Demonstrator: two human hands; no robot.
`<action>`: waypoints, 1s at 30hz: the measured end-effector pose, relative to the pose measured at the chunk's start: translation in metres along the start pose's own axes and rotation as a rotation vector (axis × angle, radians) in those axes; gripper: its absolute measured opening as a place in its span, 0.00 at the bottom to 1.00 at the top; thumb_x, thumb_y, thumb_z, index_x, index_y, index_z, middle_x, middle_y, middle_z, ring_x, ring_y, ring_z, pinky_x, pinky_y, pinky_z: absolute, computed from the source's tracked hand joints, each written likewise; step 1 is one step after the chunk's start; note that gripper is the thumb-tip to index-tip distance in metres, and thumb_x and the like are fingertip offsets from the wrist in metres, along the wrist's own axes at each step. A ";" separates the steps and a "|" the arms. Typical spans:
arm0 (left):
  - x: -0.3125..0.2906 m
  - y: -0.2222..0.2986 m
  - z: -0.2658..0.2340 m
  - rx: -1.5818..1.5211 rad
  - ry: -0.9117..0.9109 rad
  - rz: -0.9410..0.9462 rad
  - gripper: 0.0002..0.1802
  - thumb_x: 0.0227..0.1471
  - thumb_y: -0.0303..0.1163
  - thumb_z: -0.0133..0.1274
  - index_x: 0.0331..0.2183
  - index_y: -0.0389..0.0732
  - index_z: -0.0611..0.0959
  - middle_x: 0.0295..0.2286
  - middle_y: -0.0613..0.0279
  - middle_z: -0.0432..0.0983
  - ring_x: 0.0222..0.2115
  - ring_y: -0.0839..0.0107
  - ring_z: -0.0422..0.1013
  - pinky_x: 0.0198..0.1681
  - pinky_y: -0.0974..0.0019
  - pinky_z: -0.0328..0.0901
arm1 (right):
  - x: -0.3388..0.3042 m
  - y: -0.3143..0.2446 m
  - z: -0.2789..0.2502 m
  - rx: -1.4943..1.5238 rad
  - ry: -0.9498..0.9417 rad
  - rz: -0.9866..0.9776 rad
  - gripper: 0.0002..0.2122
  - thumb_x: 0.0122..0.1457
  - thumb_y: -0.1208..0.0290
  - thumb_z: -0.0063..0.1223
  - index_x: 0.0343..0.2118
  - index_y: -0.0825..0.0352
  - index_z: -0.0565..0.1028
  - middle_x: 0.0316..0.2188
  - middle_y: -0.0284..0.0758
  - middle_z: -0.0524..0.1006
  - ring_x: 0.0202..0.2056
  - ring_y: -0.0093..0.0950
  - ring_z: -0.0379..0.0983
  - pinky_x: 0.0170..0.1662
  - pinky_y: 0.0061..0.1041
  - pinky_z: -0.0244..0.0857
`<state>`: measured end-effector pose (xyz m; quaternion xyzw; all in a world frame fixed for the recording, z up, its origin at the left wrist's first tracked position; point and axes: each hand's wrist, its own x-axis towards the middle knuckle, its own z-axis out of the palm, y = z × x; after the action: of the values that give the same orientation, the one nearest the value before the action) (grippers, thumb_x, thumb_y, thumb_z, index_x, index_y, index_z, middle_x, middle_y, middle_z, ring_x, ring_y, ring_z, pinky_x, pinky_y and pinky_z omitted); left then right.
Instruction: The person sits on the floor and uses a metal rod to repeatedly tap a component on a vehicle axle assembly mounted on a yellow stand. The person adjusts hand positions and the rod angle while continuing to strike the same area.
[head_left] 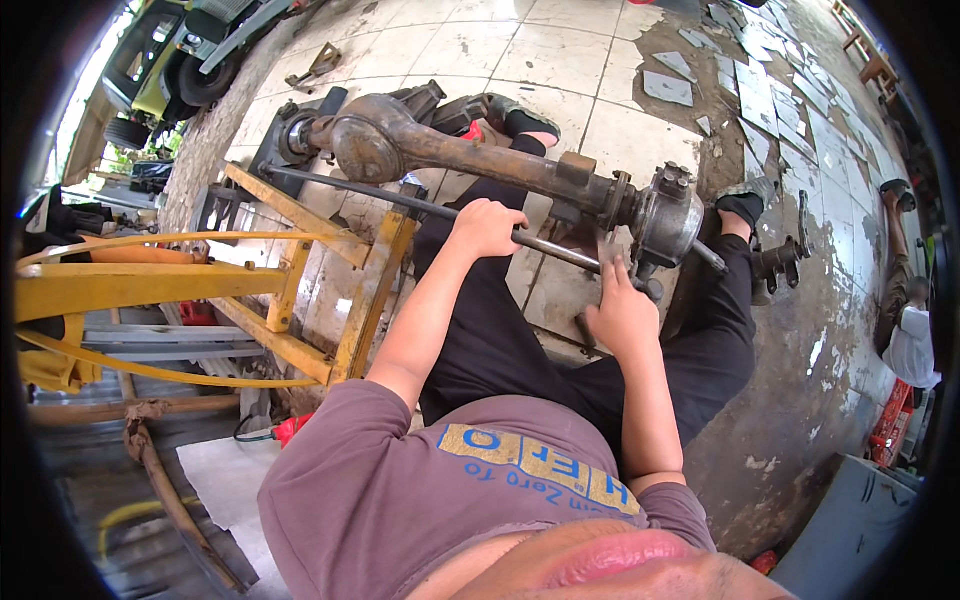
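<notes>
A long metal rod [370, 188], dark at its far left and shiny toward the right, slants across in front of me. My left hand [487, 228] is closed around its middle. Close to the rod's right end, my right hand [625, 308] grips a small tool whose dark handle [585, 330] shows below the palm. Its fingers point along a greyish flat part [615, 243], too blurred to name exactly. Just beyond the rod lies a rusty axle housing [480, 170] with a round bulge at the left and a metal drum-like hub [668, 218] at the right.
A yellow metal frame [150, 292] stands close on my left. My black-trousered legs [500, 330] spread beneath the rod and axle. A dark metal bracket [780, 262] lies right of my foot. Broken tiles [668, 88] litter the far floor. A vehicle [180, 60] stands far left; another person [910, 330] is at far right.
</notes>
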<state>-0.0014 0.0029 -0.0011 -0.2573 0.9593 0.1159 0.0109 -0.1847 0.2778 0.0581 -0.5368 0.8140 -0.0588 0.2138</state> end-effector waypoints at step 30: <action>0.001 -0.004 0.001 0.025 0.013 0.018 0.15 0.46 0.47 0.70 0.37 0.55 0.95 0.27 0.55 0.87 0.34 0.50 0.84 0.44 0.47 0.77 | -0.003 0.005 -0.006 0.038 -0.015 0.017 0.39 0.56 0.64 0.62 0.72 0.68 0.68 0.76 0.45 0.67 0.48 0.52 0.86 0.54 0.48 0.81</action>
<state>0.0001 -0.0008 -0.0032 -0.2493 0.9630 0.1022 0.0068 -0.1903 0.2813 0.0628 -0.5264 0.8156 -0.0683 0.2304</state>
